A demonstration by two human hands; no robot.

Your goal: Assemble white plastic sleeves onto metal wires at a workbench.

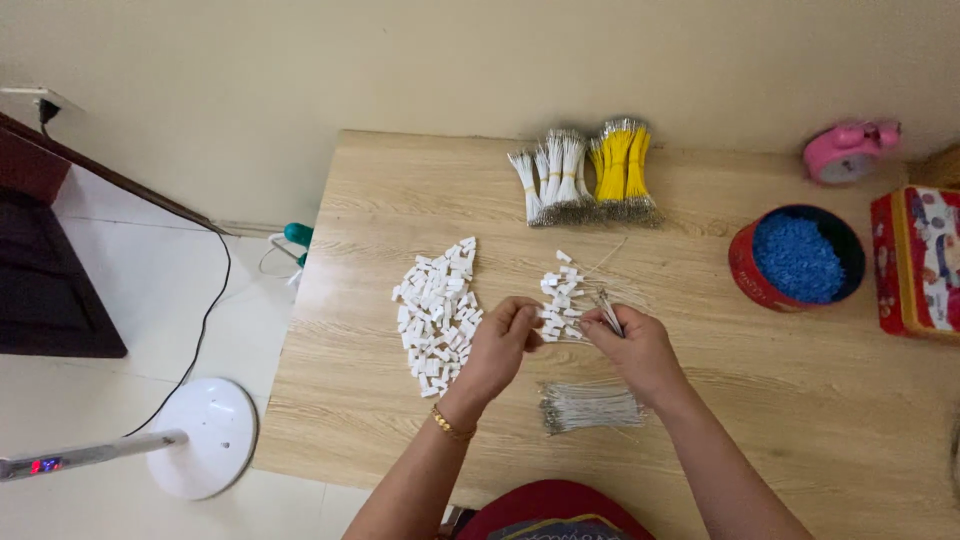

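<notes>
My left hand (pixel 500 345) pinches a small white plastic connector beside a large pile of white connectors (pixel 437 305). My right hand (pixel 633 345) grips a small bunch of thin white wires (pixel 606 310) whose metal tips stick up. Both hands meet over a small heap of finished connector pieces (pixel 560 290). A loose bundle of white wires (pixel 590 408) lies on the wooden table (pixel 800 400) just below my right hand.
Tied bundles of white wires (pixel 555 180) and yellow wires (pixel 622 170) lie at the table's far edge. A red tin of blue pieces (pixel 797 258), a red box (pixel 917 262) and a pink alarm clock (pixel 848 150) stand right. A fan base (pixel 205 435) is on the floor, left.
</notes>
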